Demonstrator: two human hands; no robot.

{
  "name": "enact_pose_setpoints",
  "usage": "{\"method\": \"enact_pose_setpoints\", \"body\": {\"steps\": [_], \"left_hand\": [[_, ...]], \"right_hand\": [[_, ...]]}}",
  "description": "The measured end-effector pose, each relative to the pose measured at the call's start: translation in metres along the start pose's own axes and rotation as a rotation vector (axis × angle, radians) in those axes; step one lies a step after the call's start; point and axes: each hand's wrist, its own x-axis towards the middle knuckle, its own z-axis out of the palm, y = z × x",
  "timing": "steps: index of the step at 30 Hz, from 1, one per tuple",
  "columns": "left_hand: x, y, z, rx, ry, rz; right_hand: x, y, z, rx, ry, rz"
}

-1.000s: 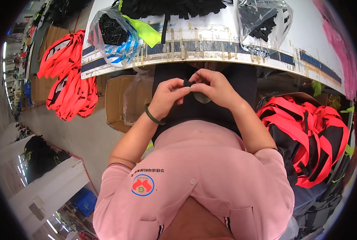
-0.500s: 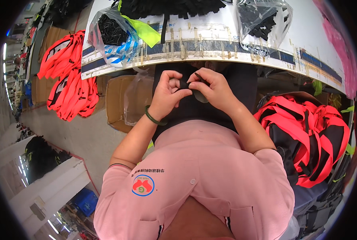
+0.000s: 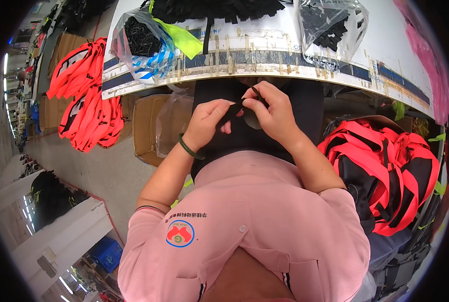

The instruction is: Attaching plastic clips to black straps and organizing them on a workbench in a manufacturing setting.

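Observation:
My left hand (image 3: pixel 208 120), with a dark green bangle (image 3: pixel 190 148) at its wrist, is closed in a pinch on a short black strip (image 3: pixel 237 107). Facing it, my right hand (image 3: pixel 275 113) pinches the other end of that strip between thumb and fingers. A dark grey-green flat piece (image 3: pixel 251 120) hangs beside the right fingers; what it belongs to I cannot make out. Both hands are over my black-clad lap, just below the table's near edge, and their fingertips nearly meet.
A white table (image 3: pixel 265 60) with taped edges carries a pile of black strips (image 3: pixel 219 10) and two clear bags (image 3: pixel 143 45) of black pieces. Neon red-and-black straps fill a carton at right (image 3: pixel 385 171); more red straps (image 3: pixel 91 113) hang at left. An open cardboard box (image 3: pixel 146 126) stands below.
My left fingers have rolled over and now pinch the black strip, showing more of it. My right hand has turned slightly and shifted a little to the right.

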Motion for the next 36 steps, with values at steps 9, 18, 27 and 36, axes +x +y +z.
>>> {"method": "enact_pose_setpoints", "body": {"steps": [9, 18, 27, 36], "left_hand": [[0.0, -0.004, -0.002, -0.112, -0.097, -0.097], [0.001, -0.013, 0.0, -0.052, -0.132, -0.041], [0.002, -0.005, 0.007, -0.143, -0.12, -0.083], [0.0, -0.014, -0.011, 0.117, -0.11, -0.165]], "right_hand": [[0.004, 0.014, -0.004, 0.674, -0.126, 0.627], [0.002, 0.019, -0.002, 0.956, -0.104, 0.76], [0.004, 0.014, 0.001, 0.882, -0.066, 0.703], [0.029, -0.002, -0.04, 0.629, 0.317, 0.34]]}}
